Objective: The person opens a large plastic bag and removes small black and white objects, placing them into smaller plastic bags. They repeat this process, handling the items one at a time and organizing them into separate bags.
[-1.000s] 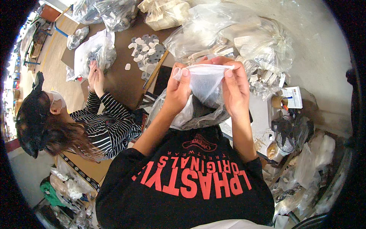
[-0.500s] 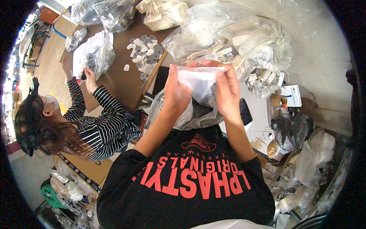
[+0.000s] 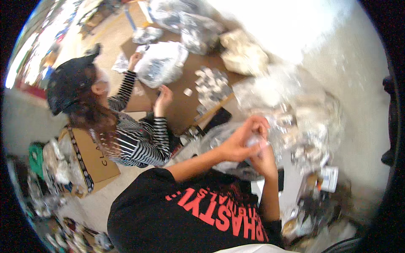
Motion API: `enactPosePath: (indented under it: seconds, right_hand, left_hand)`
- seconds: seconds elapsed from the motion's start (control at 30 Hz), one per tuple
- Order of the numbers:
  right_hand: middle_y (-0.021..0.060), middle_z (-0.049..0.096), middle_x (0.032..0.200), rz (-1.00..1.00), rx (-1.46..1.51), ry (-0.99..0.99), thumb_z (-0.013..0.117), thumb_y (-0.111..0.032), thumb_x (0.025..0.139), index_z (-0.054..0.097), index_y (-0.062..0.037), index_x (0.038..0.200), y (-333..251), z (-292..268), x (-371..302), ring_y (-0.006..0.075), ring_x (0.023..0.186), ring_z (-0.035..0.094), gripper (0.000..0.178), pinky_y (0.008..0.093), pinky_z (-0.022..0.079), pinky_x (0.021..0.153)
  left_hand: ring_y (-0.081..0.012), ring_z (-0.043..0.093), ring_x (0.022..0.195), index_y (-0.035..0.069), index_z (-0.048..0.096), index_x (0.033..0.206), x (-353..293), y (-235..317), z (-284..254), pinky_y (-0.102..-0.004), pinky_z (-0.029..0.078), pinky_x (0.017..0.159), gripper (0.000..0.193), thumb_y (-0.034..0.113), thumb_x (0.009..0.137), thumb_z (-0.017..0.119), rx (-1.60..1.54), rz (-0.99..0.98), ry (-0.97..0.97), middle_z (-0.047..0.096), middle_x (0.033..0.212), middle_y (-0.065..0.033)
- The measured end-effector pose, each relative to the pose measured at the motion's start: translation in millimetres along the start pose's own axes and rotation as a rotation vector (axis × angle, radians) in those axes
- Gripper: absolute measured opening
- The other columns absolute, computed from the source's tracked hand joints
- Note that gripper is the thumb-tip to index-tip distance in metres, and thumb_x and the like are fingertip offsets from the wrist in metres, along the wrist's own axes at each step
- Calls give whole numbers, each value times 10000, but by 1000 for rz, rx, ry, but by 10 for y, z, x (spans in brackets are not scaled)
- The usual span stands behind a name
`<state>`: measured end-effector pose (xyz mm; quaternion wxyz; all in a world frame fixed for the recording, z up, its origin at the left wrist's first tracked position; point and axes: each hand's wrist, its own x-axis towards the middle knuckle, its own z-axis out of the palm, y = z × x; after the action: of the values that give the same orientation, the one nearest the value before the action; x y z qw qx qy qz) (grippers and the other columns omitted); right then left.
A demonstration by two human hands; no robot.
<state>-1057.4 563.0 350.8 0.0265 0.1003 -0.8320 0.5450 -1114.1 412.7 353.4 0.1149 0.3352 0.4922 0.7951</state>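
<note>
The small clear plastic bag sits between the two hands, in front of the person's chest and just above the black shirt with red letters. It looks thin, crumpled and shiny, and the blur hides what is inside it. The left hand is clenched on the bag from the side, with the fingers curled over its top. The right hand grasps the same bag from below, touching the left hand. I judge that the step in hand is closing or twisting the mouth of this bag. The next move probably calls for a steady pinch with one hand while the other one works the opening, because such thin film slips easily. Just behind the bag lies a large heap of clear plastic bags, near the hands. Farther behind the bag, a pile of small pale pieces rests on a brown cardboard sheet. To the left of the bag, well apart, another person in a striped sleeve handles a full clear sack.
</note>
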Motion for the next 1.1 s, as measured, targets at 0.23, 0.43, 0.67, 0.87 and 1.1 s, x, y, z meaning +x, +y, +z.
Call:
enactPosePath:
  seconds: [0.23, 0.43, 0.67, 0.87, 1.1]
  right_hand:
    - [37, 572, 841, 208, 268, 218, 538, -224, 1114, 618, 2, 946, 99, 100, 50, 183, 818, 551, 293, 337, 491, 822]
    - [114, 524, 1118, -27, -224, 225, 618, -192, 1057, 544, -13, 1182, -10, -150, 209, 230, 1052, 520, 230, 376, 442, 899]
    - [31, 615, 932, 386, 197, 85, 564, -380, 1114, 596, -32, 1073, 139, -531, 161, 146, 906, 552, 352, 307, 466, 872]
    - [90, 597, 884, 175, 74, 266, 503, -287, 1127, 606, -9, 983, 458, -170, 55, 220, 867, 563, 329, 376, 465, 811]
    - [212, 617, 891, 50, -301, 369, 532, -143, 1045, 612, 7, 953, 239, -14, 16, 433, 876, 561, 193, 523, 439, 832]
  left_hand:
    - [-283, 180, 1613, 79, 83, 1693, -335, -628, -214, -449, 167, 1303, 1293, 505, 795, 911, -130, -152, -46, 146, 1761, -132]
    - [-308, 327, 1533, 71, 316, 1636, -342, -762, -121, -439, 255, 1255, 1007, 425, 868, 864, 189, -195, -120, 373, 1649, -157]
    - [-175, 615, 1096, 52, 639, 1324, -273, -847, -167, -342, 448, 1026, 412, 347, 1037, 657, -63, -494, -160, 678, 1145, -30]
    - [-180, 649, 1182, -6, 634, 1307, -339, -749, -115, -339, 473, 1077, 392, 257, 1016, 654, -793, -511, 148, 686, 1280, -87]
    - [-256, 552, 1385, -33, 486, 1529, -371, -548, -54, -413, 340, 1223, 606, 269, 1013, 584, -899, -457, 168, 586, 1503, -145]
